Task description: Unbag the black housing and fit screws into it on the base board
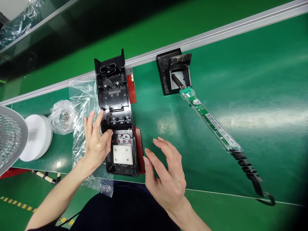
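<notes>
Black housing [115, 100] lies lengthwise over the red fixture [139, 150] in the head view, at two o'clock from the left hand [96, 142], whose fingers are moderately spread, thumb and forefinger touching its near side. And over at ten o'clock from the right hand [166, 173], there's that same housing, just beside loosely curled fingers, with a narrow gap between thumb and forefinger and nothing held.

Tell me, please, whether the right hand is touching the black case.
Apart: the head view shows part of the red piece between the black case and the right hand, thumb included.
</notes>
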`<state>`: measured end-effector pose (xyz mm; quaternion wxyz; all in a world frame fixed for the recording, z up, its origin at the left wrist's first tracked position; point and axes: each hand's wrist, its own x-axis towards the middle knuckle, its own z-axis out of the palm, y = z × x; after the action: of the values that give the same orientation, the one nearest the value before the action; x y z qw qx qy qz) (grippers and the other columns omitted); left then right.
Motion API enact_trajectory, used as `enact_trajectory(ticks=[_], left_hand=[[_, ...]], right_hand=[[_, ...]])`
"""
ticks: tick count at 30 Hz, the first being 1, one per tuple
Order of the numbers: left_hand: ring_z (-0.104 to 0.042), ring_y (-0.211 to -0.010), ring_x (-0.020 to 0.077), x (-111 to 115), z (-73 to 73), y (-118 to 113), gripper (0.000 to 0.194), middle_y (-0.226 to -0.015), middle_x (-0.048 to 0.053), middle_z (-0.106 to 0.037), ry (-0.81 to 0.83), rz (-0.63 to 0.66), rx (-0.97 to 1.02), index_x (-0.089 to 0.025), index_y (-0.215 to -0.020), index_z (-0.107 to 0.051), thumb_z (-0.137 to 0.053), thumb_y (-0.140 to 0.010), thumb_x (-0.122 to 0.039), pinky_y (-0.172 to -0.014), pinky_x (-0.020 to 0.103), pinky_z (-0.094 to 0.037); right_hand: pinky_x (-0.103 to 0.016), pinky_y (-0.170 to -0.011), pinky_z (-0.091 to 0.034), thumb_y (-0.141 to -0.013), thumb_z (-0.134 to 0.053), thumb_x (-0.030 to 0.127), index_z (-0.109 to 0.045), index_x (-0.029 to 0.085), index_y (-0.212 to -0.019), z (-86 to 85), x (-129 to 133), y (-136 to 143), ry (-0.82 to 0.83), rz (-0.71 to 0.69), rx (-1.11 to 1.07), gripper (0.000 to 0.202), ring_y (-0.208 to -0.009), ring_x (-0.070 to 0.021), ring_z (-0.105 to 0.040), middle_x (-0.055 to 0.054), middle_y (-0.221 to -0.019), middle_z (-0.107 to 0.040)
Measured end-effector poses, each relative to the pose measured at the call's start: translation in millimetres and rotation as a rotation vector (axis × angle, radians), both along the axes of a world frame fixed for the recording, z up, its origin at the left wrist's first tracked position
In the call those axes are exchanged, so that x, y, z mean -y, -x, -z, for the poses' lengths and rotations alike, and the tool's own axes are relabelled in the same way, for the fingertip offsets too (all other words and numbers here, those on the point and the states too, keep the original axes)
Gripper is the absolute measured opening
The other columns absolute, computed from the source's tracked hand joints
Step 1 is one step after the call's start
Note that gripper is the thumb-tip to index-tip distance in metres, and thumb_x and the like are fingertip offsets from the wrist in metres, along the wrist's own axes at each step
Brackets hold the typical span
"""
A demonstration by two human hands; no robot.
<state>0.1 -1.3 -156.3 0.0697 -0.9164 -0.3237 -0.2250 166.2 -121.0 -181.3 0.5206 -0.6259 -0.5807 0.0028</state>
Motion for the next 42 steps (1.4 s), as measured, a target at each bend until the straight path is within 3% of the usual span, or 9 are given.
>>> enact_trajectory(ticks=[4, 11, 18, 24, 30, 34, 42], left_hand=[[-0.016, -0.138, 0.0399, 0.1, 2.8, -1.8, 0.009, -0.147, 0.014, -0.024, 0.01, -0.024, -0.02, -0.009, -0.081, -0.06, -0.058, -0.087, -0.003, -0.108, 0.071, -0.021], [-0.02, -0.136, 0.0403, -0.1, 2.5, -1.2, 0.006, -0.146, 0.014, -0.026, 0.024, -0.038, -0.022, -0.01, -0.084, -0.059, -0.059, -0.086, -0.005, -0.107, 0.07, -0.025], [-0.022, -0.133, 0.0464, 8.6, -7.1, 5.6, 0.015, -0.142, 0.025, -0.028, 0.022, 0.017, 0.004, -0.007, -0.09, -0.058, -0.065, -0.08, 0.001, -0.099, 0.076, -0.028], [-0.027, -0.13, 0.047, 18.2, -15.2, 11.3, 0.019, -0.14, 0.026, -0.031, -0.004, 0.047, 0.076, -0.006, -0.092, -0.062, -0.066, -0.077, 0.005, -0.099, 0.075, -0.028], [-0.031, -0.129, 0.045, 16.3, -4.7, 19.3, 0.016, -0.138, 0.025, -0.034, 0.009, 0.048, 0.118, -0.007, -0.093, -0.061, -0.064, -0.08, 0.001, -0.1, 0.072, -0.032], [-0.024, -0.132, 0.0459, 16.8, 3.6, 22.2, 0.016, -0.141, 0.025, -0.029, 0.05, 0.024, 0.07, -0.008, -0.1, -0.062, -0.062, -0.084, -0.004, -0.1, 0.073, -0.03], [-0.018, -0.134, 0.0466, 20.9, 0.3, 18.2, 0.017, -0.143, 0.026, -0.023, 0.089, -0.077, -0.006, -0.006, -0.103, -0.065, -0.054, -0.092, -0.013, -0.104, 0.071, -0.027]], right_hand=[[-0.05, -0.09, -0.049, -0.09, -0.052, 0.005, -0.056, 0.009, -0.098, 1.3, -0.3, -0.1, -0.002, -0.005, -0.016, 0.009, -0.113, -0.0294, -0.051, -0.015, -0.113, -0.052], [-0.05, -0.089, -0.049, -0.089, -0.053, 0.003, -0.056, 0.008, -0.098, 1.0, 0.7, -0.7, 0.008, -0.019, -0.037, 0.011, -0.112, -0.0302, -0.051, -0.016, -0.112, -0.052], [-0.05, -0.091, -0.048, -0.09, -0.052, 0.005, -0.056, 0.009, -0.099, 2.2, 2.4, -0.1, 0.015, -0.01, -0.029, 0.011, -0.114, -0.0286, -0.05, -0.015, -0.114, -0.052], [-0.048, -0.091, -0.048, -0.091, -0.051, 0.005, -0.056, 0.01, -0.099, 4.6, 0.4, 0.0, 0.015, -0.007, -0.027, 0.01, -0.114, -0.0279, -0.05, -0.014, -0.115, -0.052], [-0.049, -0.094, -0.046, -0.092, -0.052, 0.007, -0.056, 0.009, -0.099, 3.2, 1.9, -0.3, 0.076, -0.053, 0.006, 0.008, -0.113, -0.0271, -0.051, -0.013, -0.112, -0.054], [-0.051, -0.094, -0.045, -0.092, -0.051, 0.006, -0.055, 0.009, -0.103, -1.4, 2.6, 8.0, 0.104, -0.096, 0.007, 0.012, -0.115, -0.0286, -0.049, -0.014, -0.116, -0.053], [-0.05, -0.096, -0.044, -0.091, -0.051, 0.005, -0.056, 0.009, -0.101, -8.2, -2.4, 20.5, 0.121, -0.116, 0.053, 0.011, -0.115, -0.0274, -0.048, -0.014, -0.116, -0.052]])
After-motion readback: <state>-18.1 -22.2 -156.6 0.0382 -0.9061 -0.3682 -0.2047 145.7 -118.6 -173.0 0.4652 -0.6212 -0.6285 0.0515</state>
